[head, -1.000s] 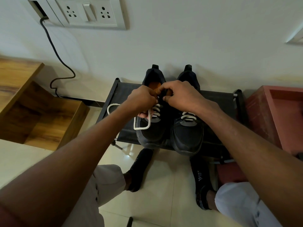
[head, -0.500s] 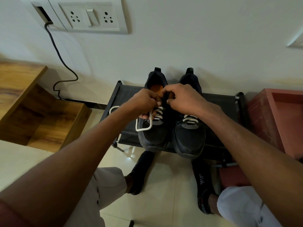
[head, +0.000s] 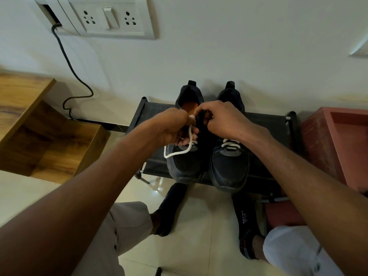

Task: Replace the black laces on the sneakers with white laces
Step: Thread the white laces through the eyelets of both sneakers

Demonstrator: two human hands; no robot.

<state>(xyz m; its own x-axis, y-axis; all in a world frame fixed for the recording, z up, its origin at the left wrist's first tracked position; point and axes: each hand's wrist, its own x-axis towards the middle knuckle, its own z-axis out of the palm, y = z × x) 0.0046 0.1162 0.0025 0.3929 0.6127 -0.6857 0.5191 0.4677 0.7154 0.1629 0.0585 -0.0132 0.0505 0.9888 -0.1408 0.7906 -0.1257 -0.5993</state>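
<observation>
A black shoe rack at twelve o'clock carries two dark sneakers. Over the left sneaker, the left hand pinches a white lace; the right hand, at its three o'clock, grips the tongue.

— What carries the shoes?
— A low black rack with a mesh top stands on the tiled floor against the wall.
— And on it?
— Two dark sneakers side by side, toes overhanging its front edge.
</observation>
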